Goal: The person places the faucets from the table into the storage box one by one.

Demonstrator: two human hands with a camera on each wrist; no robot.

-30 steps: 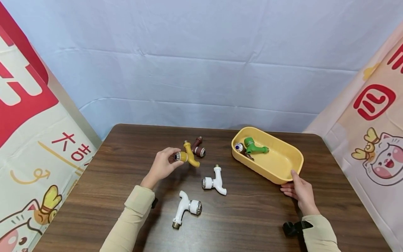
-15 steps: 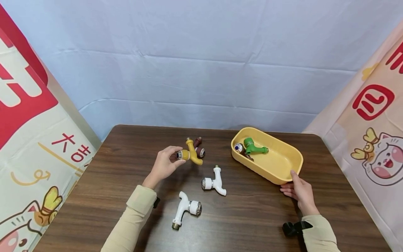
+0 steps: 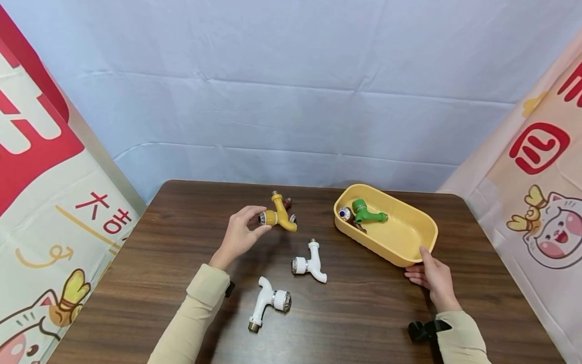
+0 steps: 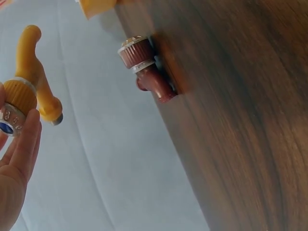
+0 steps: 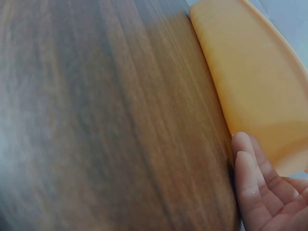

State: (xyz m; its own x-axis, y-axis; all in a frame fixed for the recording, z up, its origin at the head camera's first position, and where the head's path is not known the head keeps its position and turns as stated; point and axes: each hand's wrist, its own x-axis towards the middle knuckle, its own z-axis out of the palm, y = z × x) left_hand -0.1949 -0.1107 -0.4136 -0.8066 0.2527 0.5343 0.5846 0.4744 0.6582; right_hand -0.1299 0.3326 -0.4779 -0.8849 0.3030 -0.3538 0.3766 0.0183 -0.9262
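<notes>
My left hand point(image 3: 240, 233) pinches a yellow faucet point(image 3: 283, 217) by its ribbed knob, thumb on one side and fingers on the other. In the left wrist view the yellow faucet point(image 4: 30, 62) is held up off the table. Partly hidden behind it in the head view is a dark red faucet point(image 3: 288, 203), which lies on the table in the left wrist view. My right hand point(image 3: 437, 280) grips the near right corner of a yellow plastic basin point(image 3: 377, 247), its thumb over the rim. The right wrist view has the fingers against the basin's outer wall point(image 5: 255, 77).
Inside the basin lie a green faucet point(image 3: 370, 216) and a brown one with a silver-and-blue knob point(image 3: 345, 214), at the left end. Two white faucets rest on the wooden table: one in the middle point(image 3: 314, 263), another nearer point(image 3: 265, 303). A pale cloth point(image 3: 291, 116) hangs behind.
My left hand has moved up and to the right with the yellow faucet, which now covers more of the dark red one. The right hand and basin stay put.
</notes>
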